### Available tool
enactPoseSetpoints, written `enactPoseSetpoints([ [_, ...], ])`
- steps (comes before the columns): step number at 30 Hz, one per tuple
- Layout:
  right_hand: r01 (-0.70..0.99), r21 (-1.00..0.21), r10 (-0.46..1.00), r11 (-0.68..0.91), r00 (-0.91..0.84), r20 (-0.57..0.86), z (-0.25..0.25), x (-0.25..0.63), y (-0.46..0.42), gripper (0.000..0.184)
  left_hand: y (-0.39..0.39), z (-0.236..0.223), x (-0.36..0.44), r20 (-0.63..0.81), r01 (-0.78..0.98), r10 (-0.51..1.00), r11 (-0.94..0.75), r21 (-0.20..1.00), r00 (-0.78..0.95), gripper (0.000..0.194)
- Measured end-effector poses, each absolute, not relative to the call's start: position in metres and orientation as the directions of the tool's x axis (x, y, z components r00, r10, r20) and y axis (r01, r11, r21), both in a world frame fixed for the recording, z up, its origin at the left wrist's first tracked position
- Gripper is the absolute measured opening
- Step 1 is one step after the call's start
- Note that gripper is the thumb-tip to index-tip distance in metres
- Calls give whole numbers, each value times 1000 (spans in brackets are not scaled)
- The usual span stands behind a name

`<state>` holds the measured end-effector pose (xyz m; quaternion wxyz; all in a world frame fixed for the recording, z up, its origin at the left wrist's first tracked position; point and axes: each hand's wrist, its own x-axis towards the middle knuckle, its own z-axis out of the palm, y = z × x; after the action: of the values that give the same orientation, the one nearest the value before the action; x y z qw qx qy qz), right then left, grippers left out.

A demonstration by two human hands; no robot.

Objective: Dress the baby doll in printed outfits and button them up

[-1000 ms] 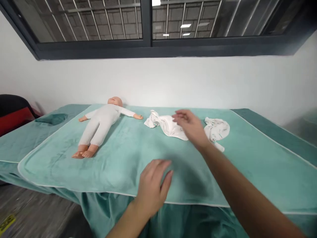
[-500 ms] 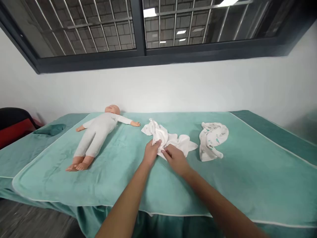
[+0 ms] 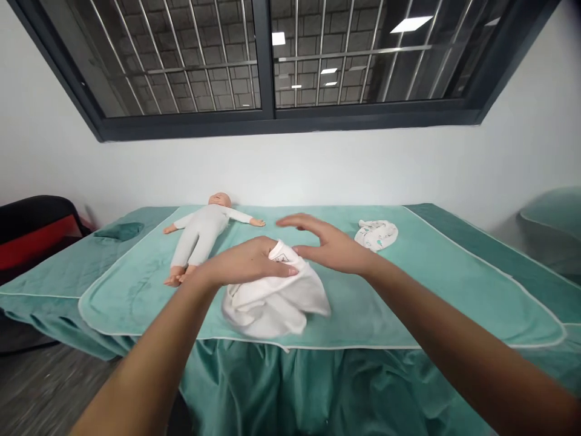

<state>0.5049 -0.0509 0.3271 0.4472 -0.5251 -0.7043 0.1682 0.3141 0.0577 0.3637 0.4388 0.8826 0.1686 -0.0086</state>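
My left hand (image 3: 259,261) is closed on a white cloth garment (image 3: 276,303), its thumb lying over the folded upper edge near a small dark print. The garment hangs below in loose folds over the front of the mat. Just right of it, my right hand (image 3: 329,242) holds nothing, with thumb and fingers spread apart. Its thumb tip is close to the garment's upper edge; whether they touch I cannot tell. A baby doll (image 3: 204,227) in a whitish bodysuit lies on its back at the left. Beyond my right hand lies a crumpled white cloth with a green pattern (image 3: 379,235).
Everything lies on a light green mat (image 3: 436,290) with pale piping, over a darker green bed cover (image 3: 281,387). A white wall (image 3: 318,163) with a barred window (image 3: 267,118) stands behind. A black and red object (image 3: 40,239) is at the far left.
The garment has been lifted off the mat and brought closer to me, turned and hanging from my left hand. My right hand has let go and spread. The view has shifted.
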Motion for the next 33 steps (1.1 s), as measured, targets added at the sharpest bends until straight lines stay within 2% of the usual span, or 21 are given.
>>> enactPoseSetpoints([
  [3, 435, -838, 937, 330, -257, 235, 332, 495, -56, 36, 42, 388, 298, -234, 343, 253, -616, 709, 939, 22],
  [5, 363, -894, 942, 263, -295, 158, 329, 490, -60, 33, 35, 394, 289, -267, 362, 243, -625, 692, 932, 20],
  [6, 387, -891, 954, 238, -264, 141, 327, 488, -63, 30, 34, 394, 285, -272, 372, 253, -630, 682, 928, 20],
  [8, 537, -823, 983, 183, -106, 149, 324, 486, -69, 22, 36, 389, 279, -250, 398, 311, -664, 633, 917, 21],
  [10, 689, -719, 970, 91, 101, 220, 323, 487, -74, 17, 43, 379, 276, -167, 442, 424, -714, 542, 890, 22],
  [12, 776, -631, 930, -8, 237, 280, 319, 490, -77, 22, 52, 367, 277, -41, 520, 557, -743, 421, 830, 24],
  [15, 879, -457, 914, -134, 288, 286, 309, 498, -79, 33, 62, 349, 285, 134, 636, 675, -732, 244, 726, 24],
  [17, 921, -341, 893, -190, 306, 330, 299, 504, -78, 29, 65, 339, 291, 233, 669, 686, -726, 159, 689, 29],
  [18, 927, -322, 877, -194, 311, 367, 294, 509, -77, 26, 65, 334, 294, 284, 677, 678, -726, 120, 678, 33],
  [20, 902, -398, 841, -164, 339, 422, 283, 520, -75, 22, 67, 324, 298, 364, 694, 657, -719, 40, 660, 38],
  [23, 743, -648, 800, -165, 485, 352, 268, 545, -74, 18, 74, 311, 298, 404, 739, 666, -673, -35, 627, 40],
  [25, 594, -788, 781, -162, 565, 265, 255, 563, -75, 16, 82, 303, 297, 421, 765, 696, -644, 6, 582, 42],
  [26, 505, -853, 789, -132, 574, 217, 247, 572, -75, 18, 86, 300, 297, 429, 764, 710, -641, 67, 558, 41],
  [29, 251, -966, 839, -66, 537, 83, 216, 593, -72, 37, 99, 291, 301, 336, 652, 764, -646, 398, 551, 31],
  [31, 238, -965, 840, -109, 540, 39, 189, 602, -66, 45, 105, 284, 306, 161, 540, 780, -551, 637, 605, 25],
  [33, 319, -932, 824, -170, 565, 43, 162, 608, -57, 46, 108, 274, 310, -13, 500, 767, -405, 765, 641, 29],
])
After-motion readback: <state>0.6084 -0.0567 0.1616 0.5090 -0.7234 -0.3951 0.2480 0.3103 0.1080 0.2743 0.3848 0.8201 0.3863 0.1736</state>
